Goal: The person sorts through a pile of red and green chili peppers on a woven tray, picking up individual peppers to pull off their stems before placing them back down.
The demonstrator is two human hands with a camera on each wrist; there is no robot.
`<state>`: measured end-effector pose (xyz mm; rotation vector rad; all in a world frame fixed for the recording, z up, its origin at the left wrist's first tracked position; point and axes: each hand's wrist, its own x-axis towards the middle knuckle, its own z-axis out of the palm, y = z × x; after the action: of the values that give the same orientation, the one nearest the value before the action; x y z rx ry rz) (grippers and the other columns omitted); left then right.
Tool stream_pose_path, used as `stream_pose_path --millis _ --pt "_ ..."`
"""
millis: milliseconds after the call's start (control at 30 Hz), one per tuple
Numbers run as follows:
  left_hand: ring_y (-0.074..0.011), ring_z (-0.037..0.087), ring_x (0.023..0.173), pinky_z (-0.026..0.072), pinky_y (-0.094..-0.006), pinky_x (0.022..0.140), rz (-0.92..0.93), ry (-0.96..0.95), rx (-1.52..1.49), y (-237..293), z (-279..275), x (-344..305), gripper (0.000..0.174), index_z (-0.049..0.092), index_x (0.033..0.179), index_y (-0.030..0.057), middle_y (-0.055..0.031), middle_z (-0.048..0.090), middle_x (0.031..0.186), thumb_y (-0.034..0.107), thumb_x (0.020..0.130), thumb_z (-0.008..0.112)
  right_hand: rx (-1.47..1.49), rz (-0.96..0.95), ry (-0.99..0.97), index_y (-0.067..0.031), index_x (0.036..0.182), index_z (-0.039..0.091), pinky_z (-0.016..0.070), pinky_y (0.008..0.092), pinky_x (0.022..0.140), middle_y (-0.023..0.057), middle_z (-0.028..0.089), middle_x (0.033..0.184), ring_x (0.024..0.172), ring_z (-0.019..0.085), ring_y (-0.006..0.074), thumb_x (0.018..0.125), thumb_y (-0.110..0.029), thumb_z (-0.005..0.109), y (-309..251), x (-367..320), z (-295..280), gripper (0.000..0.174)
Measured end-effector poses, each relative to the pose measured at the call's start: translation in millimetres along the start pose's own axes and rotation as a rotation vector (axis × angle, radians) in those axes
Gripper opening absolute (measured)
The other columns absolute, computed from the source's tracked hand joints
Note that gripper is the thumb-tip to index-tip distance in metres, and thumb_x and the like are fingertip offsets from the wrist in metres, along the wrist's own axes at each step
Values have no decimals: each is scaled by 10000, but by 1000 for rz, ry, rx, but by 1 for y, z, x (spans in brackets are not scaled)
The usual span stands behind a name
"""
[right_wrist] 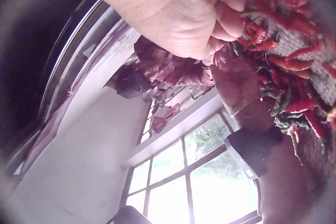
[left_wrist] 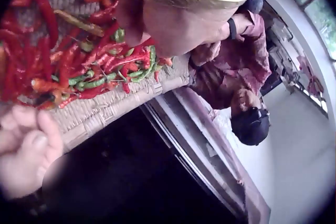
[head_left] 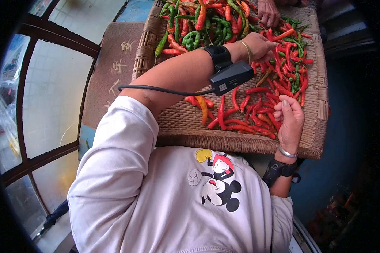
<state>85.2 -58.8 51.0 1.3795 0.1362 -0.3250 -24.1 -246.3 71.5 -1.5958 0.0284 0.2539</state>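
My left hand point(head_left: 261, 45), a bangle at its wrist, reaches across the wicker tray point(head_left: 169, 140) with fingers extended over red chillies point(head_left: 285, 63) on the right side. In the left wrist view its fingertips are partly hidden behind the hand. My right hand point(head_left: 292, 120) hovers by the tray's near right part, thumb up and fingers loosely curled, beside a spread of red chillies point(head_left: 240, 120). The right wrist view shows no chilli in the visible palm of the right hand point(right_wrist: 181, 16).
A heap of mixed green and red chillies point(head_left: 207, 25) fills the tray's far left. Another person's hand point(head_left: 268, 12) is at the far edge; that person wears a dark cap point(left_wrist: 251, 127). Window panes point(head_left: 57, 88) stand on the left, beside a brown mat point(head_left: 114, 63).
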Motion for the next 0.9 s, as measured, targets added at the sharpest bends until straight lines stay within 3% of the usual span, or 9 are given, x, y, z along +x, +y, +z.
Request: stream_pose_path --millis 133,200,233,267,300,433,567,800,900 --pt "-104 509 513 430 -234 465 55 -189 519 -17 -7 -15 235 591 814 26 -39 568 630 253 813 534 -5 6 5 -14 932 552 381 146 519 -3 531 697 563 452 34 832 -114 500 1 0 1 151" --pt "-114 547 544 459 -257 506 278 -366 786 -37 -15 -35 211 597 912 29 -60 603 688 182 772 559 2 8 2 -15 933 553 381 144 518 -4 530 697 562 452 32 831 -114 501 2 0 1 151" --pt "-143 581 612 473 -276 563 233 -387 945 -30 -15 -56 220 605 934 62 -75 609 711 160 740 571 -10 3 -12 -15 932 553 382 145 519 -5 530 697 563 453 33 831 -114 501 2 1 1 150" --pt "-185 594 706 476 -296 609 442 -430 978 -54 -23 -54 217 620 923 98 -94 613 765 156 719 571 -23 -2 -26 -15 931 554 382 146 520 -5 530 696 563 454 34 831 -114 501 3 1 1 150" --pt "-226 583 779 481 -327 632 473 -435 1044 -60 -26 -64 211 612 913 108 -86 587 898 160 711 579 -22 -1 -26 -15 931 554 382 146 520 -5 530 696 563 454 34 831 -114 501 3 1 1 150" --pt "-244 573 746 491 -366 603 616 -634 1448 -67 -29 -82 199 559 852 97 -61 488 964 205 687 586 -61 7 -46 -11 929 557 390 154 527 -1 531 699 570 458 39 826 -108 507 4 1 3 150" --pt "-245 569 731 484 -373 575 674 -625 1552 -74 -30 -80 168 572 810 100 -54 504 913 215 687 578 -93 21 -35 -7 928 559 396 159 534 5 532 700 576 460 42 825 -110 512 3 0 4 153" --pt "-202 580 692 462 -308 587 484 -723 1295 -47 -45 -61 182 613 818 96 -32 582 774 188 661 633 -163 24 -30 -5 935 558 396 160 531 5 531 698 575 459 41 826 -124 516 2 0 7 166" --pt "-92 545 621 462 -253 569 -63 -742 718 -35 -46 -63 190 590 869 24 -24 593 709 163 744 624 -172 38 -26 -6 939 557 394 158 530 5 531 701 574 456 39 826 -127 516 2 1 6 170"
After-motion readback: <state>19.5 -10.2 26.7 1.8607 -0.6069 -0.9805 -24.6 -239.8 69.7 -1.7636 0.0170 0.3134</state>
